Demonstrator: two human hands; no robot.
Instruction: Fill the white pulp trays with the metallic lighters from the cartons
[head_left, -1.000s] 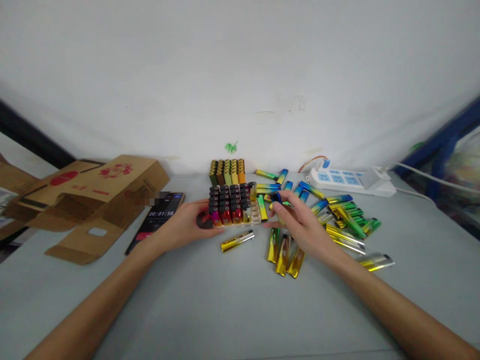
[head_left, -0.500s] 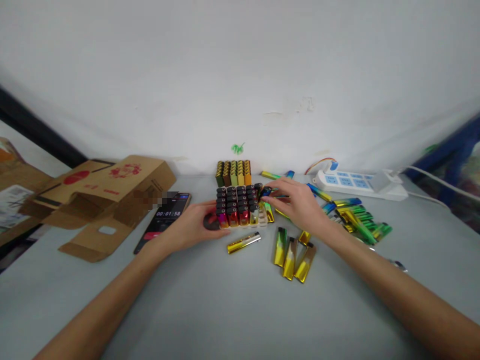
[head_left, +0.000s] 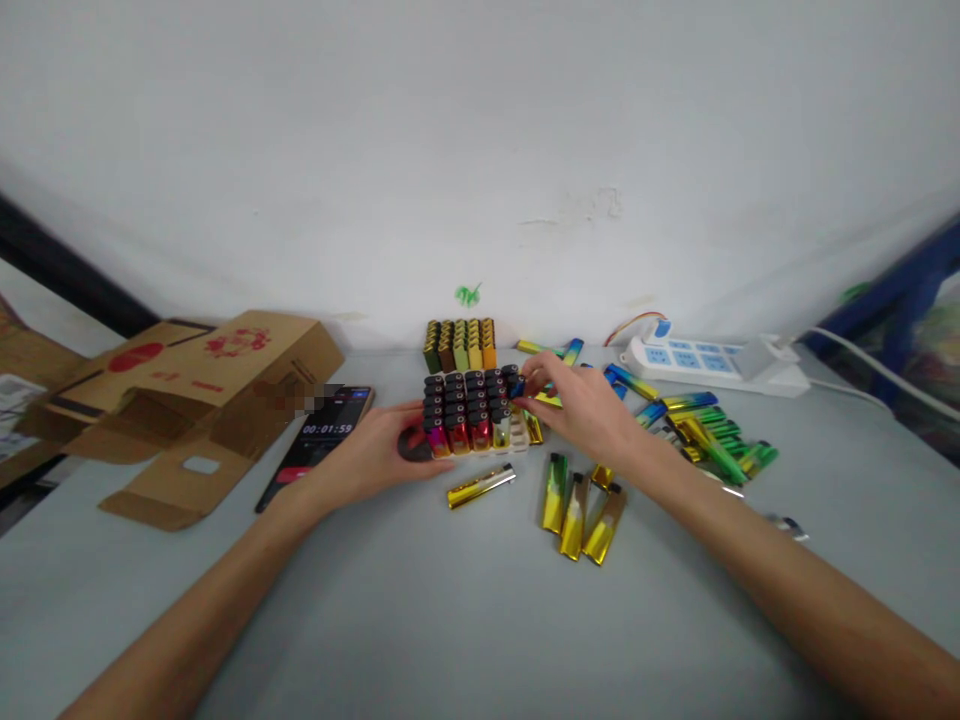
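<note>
A pale tray point(head_left: 517, 437) holds several upright lighters with black caps. My left hand point(head_left: 373, 455) rests against the tray's left side, fingers curled on it. My right hand point(head_left: 581, 405) pinches a blue lighter point(head_left: 516, 386) at the tray's far right corner. A gold lighter point(head_left: 480, 485) lies flat in front of the tray. Three more gold lighters point(head_left: 576, 503) lie under my right wrist.
A pile of green, blue and gold lighters point(head_left: 705, 430) lies to the right. A second block of lighters point(head_left: 459, 343) stands by the wall. A phone point(head_left: 319, 440), an open cardboard box point(head_left: 187, 400) and a white power strip point(head_left: 712, 362) are also on the table.
My right hand picked a blue lighter from the pile and carried it left to the tray's far right corner. My left hand stayed on the tray.
</note>
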